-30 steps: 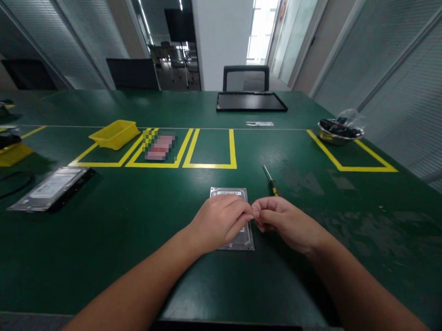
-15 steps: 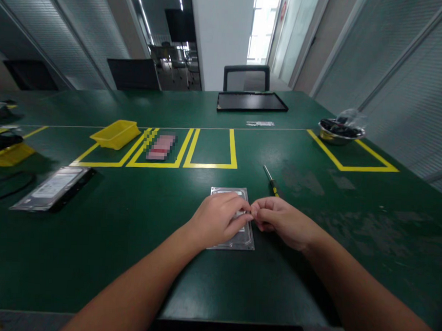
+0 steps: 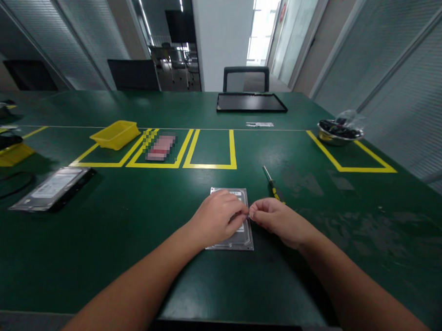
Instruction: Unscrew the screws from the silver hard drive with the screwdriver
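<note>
Above the hard drive flat on the green bench, left hand and right hand meet at its right edge, fingertips together; anything pinched is too small to tell. Such close fingerwork seems to call for a light, steady touch. Beyond lie a screwdriver, yellow tape, a yellow tray, a black panel, then a chair and a pale wall.

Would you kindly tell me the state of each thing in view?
Middle drive: flat, partly covered.
Left hand: bent over the middle drive.
Right hand: fingers curled; grip unclear.
Left drive: flat, label up.
Screwdriver: lying down, shaft pointing away.
Yellow tray: open.
Pink item: pixelated, state unclear.
Metal bowl: upright, filled.
Black panel: flat, dark.
</note>
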{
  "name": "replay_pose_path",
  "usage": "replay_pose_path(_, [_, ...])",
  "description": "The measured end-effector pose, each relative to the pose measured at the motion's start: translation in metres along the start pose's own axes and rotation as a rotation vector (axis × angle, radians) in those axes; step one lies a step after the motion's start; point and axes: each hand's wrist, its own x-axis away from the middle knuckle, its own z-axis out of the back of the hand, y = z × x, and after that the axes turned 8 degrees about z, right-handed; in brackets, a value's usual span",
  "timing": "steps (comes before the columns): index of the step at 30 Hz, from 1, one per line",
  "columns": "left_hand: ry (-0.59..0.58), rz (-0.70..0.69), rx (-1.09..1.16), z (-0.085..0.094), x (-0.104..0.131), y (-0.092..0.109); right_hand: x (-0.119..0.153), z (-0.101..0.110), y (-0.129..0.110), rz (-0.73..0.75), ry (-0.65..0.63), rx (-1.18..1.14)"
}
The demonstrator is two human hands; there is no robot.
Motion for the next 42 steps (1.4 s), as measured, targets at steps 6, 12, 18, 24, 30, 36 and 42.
replay_pose_path(6, [0.023,0.016,0.017,-0.003,-0.001,0.001,-0.001,0.000,0.000,0.010,0.010,0.054])
replay_pose_path(12, [0.027,0.041,-0.010,-0.004,-0.002,0.003,-0.005,-0.001,0.000,-0.010,0.010,0.082])
replay_pose_path(18, [0.025,0.043,-0.019,-0.005,-0.002,0.003,-0.008,-0.001,-0.002,-0.027,0.014,0.122])
replay_pose_path(24, [0.021,0.035,-0.038,-0.003,-0.002,0.004,-0.007,-0.001,-0.005,-0.046,0.020,0.164])
replay_pose_path(30, [0.011,-0.006,-0.085,-0.003,-0.001,0.004,-0.006,0.001,-0.006,-0.068,-0.004,0.132])
replay_pose_path(36, [0.014,-0.032,-0.105,-0.003,-0.001,0.003,-0.008,0.002,-0.009,-0.098,-0.003,0.101])
replay_pose_path(42, [0.002,-0.030,-0.104,-0.002,0.000,0.003,-0.007,0.001,-0.011,-0.114,0.001,0.095])
